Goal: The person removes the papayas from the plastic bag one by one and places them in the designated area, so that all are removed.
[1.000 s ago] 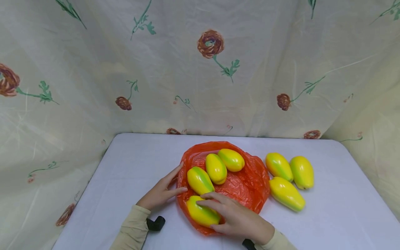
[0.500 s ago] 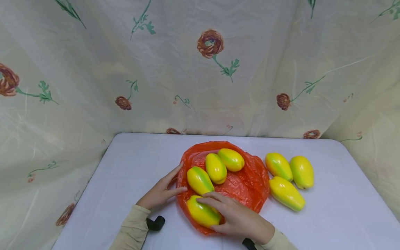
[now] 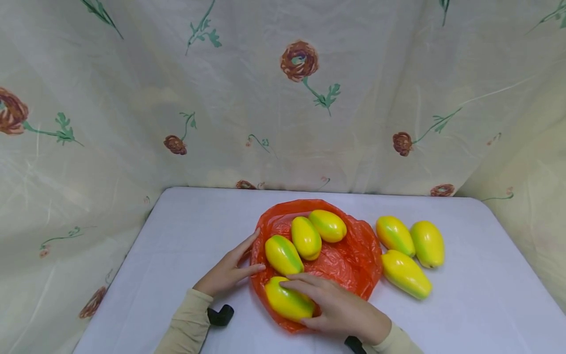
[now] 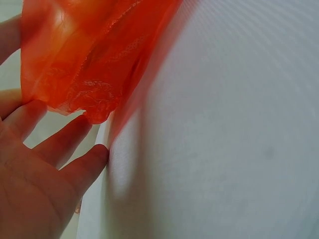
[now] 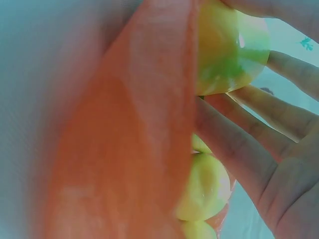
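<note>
Four glossy yellow-green oval fruits [image 3: 306, 238] sit in one crinkled red plastic bag [image 3: 339, 265], and the right hand [image 3: 340, 307] grips the nearest fruit [image 3: 286, 300]! Left hand [image 3: 227, 273], fingers extended, touches the bag's left side. Three matching fruits [image 3: 406, 274] lie right, on the white table [image 3: 199, 221].

Pale grey-cream hangings [image 3: 243, 98] enclose the far side and both flanks of a white surface [image 3: 190, 231] with rounded far corners. Rust-brown flowers [image 3: 299, 60] with green leaves [image 3: 327, 98] are printed across them. Soft light catches faint shiny creases [image 3: 28, 167] at left; whether the hangings are fabric or plastic is hard to tell.
</note>
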Motion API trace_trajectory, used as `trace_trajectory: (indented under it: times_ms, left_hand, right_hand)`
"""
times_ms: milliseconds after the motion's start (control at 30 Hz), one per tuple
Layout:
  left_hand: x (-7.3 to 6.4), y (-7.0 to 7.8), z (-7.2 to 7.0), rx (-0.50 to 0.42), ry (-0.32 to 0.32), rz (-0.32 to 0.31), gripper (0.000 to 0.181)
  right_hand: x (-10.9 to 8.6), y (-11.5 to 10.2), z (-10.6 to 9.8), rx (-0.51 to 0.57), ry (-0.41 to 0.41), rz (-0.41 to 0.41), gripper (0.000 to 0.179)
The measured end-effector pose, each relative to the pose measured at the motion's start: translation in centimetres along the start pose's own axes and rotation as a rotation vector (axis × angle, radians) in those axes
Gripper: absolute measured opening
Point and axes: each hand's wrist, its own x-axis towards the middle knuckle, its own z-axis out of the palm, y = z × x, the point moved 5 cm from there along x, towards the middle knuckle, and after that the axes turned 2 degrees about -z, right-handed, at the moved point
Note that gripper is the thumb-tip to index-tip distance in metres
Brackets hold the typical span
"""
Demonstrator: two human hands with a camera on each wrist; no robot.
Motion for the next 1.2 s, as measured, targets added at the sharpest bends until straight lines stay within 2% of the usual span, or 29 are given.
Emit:
trace_trajectory:
  times_ms: [733,1200]
  left_hand:
    - [-0.1,0.1,0.0,-0.019,0.003,-0.006,0.083]
    - [0.0,0.0,0.0,-0.025,0.001,0.003,0.085]
  right_hand:
    - [-1.0,0.1,-2.0,-0.025,0.054,-0.028,0.070]
    - [-1.9,0.4,-4.3,-0.008,0.137,-0.033,0.080]
